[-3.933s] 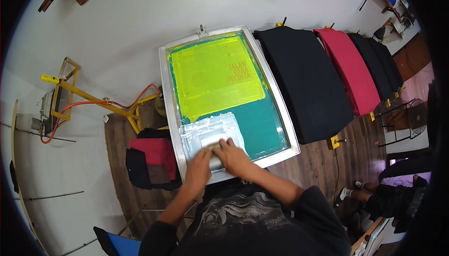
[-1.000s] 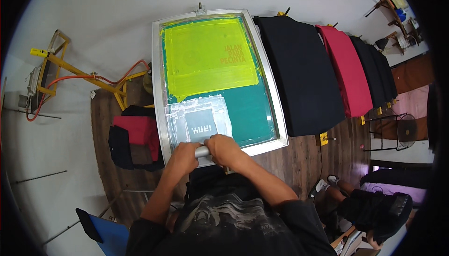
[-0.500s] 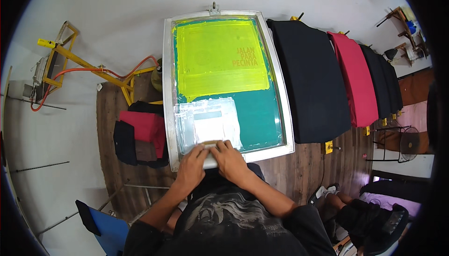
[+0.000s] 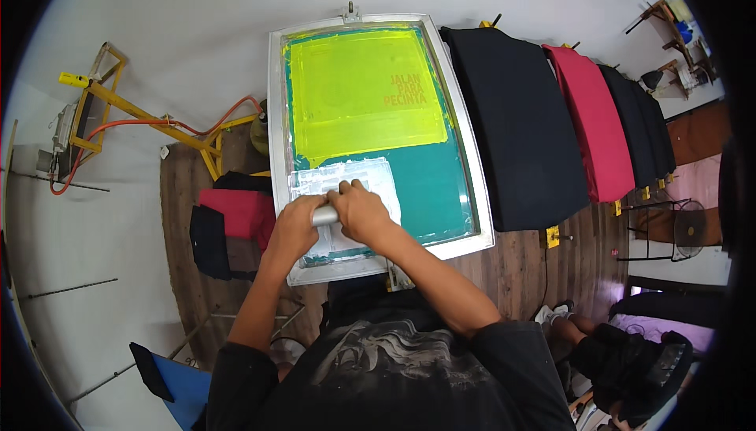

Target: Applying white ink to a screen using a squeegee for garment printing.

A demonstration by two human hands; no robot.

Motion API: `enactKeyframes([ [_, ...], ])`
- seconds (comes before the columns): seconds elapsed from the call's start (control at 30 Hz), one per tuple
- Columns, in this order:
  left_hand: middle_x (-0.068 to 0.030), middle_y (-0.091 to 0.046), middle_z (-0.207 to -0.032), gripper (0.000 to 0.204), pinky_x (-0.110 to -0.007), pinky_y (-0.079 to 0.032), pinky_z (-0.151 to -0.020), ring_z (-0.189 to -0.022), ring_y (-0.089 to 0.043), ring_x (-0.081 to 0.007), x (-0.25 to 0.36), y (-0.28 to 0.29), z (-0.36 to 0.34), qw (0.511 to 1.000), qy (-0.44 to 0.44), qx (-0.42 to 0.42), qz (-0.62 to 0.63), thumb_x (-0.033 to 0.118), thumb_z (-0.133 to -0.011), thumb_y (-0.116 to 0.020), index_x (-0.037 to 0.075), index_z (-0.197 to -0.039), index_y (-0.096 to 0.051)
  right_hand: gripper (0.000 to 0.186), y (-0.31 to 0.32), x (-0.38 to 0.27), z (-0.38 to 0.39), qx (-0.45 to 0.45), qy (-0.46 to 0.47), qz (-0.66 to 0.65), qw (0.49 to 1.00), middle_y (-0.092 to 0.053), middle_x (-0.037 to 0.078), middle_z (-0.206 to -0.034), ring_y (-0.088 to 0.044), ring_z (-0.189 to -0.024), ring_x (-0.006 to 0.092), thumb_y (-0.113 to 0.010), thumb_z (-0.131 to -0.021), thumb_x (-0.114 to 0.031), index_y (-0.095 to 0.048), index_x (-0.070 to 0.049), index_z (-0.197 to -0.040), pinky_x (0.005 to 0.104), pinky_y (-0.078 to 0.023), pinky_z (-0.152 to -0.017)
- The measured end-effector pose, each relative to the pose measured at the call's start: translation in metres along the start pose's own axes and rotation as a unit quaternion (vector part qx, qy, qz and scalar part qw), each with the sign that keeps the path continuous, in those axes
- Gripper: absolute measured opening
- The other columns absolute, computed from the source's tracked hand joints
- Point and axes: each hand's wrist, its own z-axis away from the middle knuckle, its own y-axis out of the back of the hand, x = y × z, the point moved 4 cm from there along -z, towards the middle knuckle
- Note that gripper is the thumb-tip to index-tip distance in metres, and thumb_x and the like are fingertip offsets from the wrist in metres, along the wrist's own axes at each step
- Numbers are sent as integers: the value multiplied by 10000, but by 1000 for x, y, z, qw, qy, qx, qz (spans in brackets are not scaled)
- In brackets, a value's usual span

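Observation:
A screen-printing screen (image 4: 276, 100) in a pale metal frame lies in front of me. A yellow-green patch (image 4: 346, 92) covers its far part, with small lettering. Nearer, a white ink-covered area (image 4: 381, 183) sits at the left, beside bare green mesh (image 4: 433, 195). Over this white area my left hand (image 4: 296, 224) and my right hand (image 4: 359, 212) grip a squeegee (image 4: 325, 215) side by side, fingers wrapped over its top. Only a light grey part of the squeegee shows between the hands; its blade is hidden.
Black cloth-covered boards (image 4: 512, 131) and a pink one (image 4: 587, 124) line up to the right. Folded pink cloth (image 4: 232, 210) lies at the left, near a yellow metal stand (image 4: 142, 108) with an orange hose (image 4: 213, 128). Another person (image 4: 622, 360) is at lower right.
Both hands and the squeegee have moved away from me, from the near edge of the screen onto the white area. The view has shifted slightly.

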Motion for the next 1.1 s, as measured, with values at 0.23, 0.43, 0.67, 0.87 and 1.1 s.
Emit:
enactKeyframes([
  [0.23,-226,-649,-1075,488,-447,-474,-930,-1031,-605,-410,26,-23,61,995,35,-89,24,-102,-635,-606,-19,-1114,-631,394,-19,-9,66,-60,-3,-61,996,-621,171,-991,-592,-981,369,-712,-639,-14,-649,-19,-1027,446,-554,-797],
  [0.43,-264,-658,-922,371,-433,-508,-841,-923,-638,-426,24,-25,19,991,22,-114,62,-49,-674,-570,5,-1024,-680,267,18,11,42,-103,-15,-17,994,-695,164,-945,-663,-953,355,-701,-702,-65,-706,-77,-969,437,-563,-800],
  [0.67,-242,-674,-903,320,-458,-524,-810,-875,-649,-419,20,-22,-58,996,0,-89,8,-47,-683,-616,43,-976,-706,278,35,54,-11,-54,-40,-5,998,-675,175,-882,-653,-864,381,-698,-625,-27,-662,-59,-899,463,-545,-729],
  [0.87,-230,-659,-928,376,-483,-521,-822,-890,-645,-421,38,-44,8,996,-6,-94,-3,-33,-694,-627,57,-1054,-683,338,7,37,58,2,-23,-28,999,-652,178,-878,-621,-825,394,-743,-590,-35,-671,-54,-919,455,-534,-774],
  [1.1,-255,-679,-855,294,-454,-544,-796,-847,-667,-420,24,-30,6,976,39,-214,17,17,-678,-630,37,-963,-699,281,13,24,48,-104,-32,-91,990,-679,204,-803,-669,-811,387,-718,-605,-61,-696,-48,-884,457,-548,-751],
])
